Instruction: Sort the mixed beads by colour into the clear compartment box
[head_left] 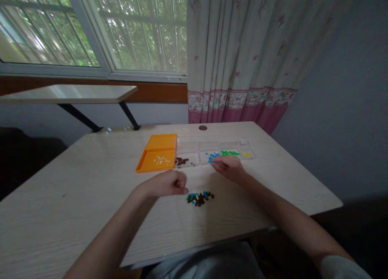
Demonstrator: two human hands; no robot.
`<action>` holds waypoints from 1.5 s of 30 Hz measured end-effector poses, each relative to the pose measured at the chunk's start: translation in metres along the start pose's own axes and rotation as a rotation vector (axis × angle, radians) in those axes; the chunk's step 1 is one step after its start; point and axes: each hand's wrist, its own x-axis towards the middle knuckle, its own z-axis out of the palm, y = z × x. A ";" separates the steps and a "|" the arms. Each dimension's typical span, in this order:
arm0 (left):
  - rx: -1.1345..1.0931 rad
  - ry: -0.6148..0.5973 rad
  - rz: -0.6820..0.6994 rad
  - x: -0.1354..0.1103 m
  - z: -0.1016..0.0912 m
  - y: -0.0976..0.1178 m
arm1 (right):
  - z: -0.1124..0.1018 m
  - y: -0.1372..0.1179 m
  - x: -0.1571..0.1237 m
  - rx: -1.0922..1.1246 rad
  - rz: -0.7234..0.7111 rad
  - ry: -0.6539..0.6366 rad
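Observation:
My right hand (229,168) reaches over a clear divided box (195,161), its fingertips pinched together at the small blue pieces (212,155) in one compartment. Whatever the pinch holds is too small to name. Curled closed, my left hand (169,182) hovers just left of a mixed pile (200,199) of small brown, blue and green pieces on the table; its fingers hide any contents. Other compartments hold brown pieces (181,161), green pieces (229,153) and yellow pieces (246,154). Small white pieces (161,160) lie in the orange tray (160,141) at the box's left.
Everything stands on a pale wooden table (100,178). A raised shelf (91,94) on black supports is at the back left. Behind the table are a barred window (139,28) and a floral curtain (236,52). A round cable hole cover (203,127) sits near the back edge.

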 end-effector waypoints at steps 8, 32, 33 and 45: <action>0.009 -0.039 0.007 0.002 0.007 -0.002 | 0.000 0.005 0.002 -0.040 0.006 0.054; 0.050 -0.026 0.029 0.002 0.004 -0.006 | 0.002 0.022 0.006 -0.130 0.402 -0.134; 0.046 -0.025 0.040 0.003 0.005 -0.007 | 0.003 0.020 0.005 -0.112 0.375 -0.157; -0.016 0.275 0.175 0.020 0.020 0.010 | 0.014 -0.034 -0.006 -0.009 0.018 -0.422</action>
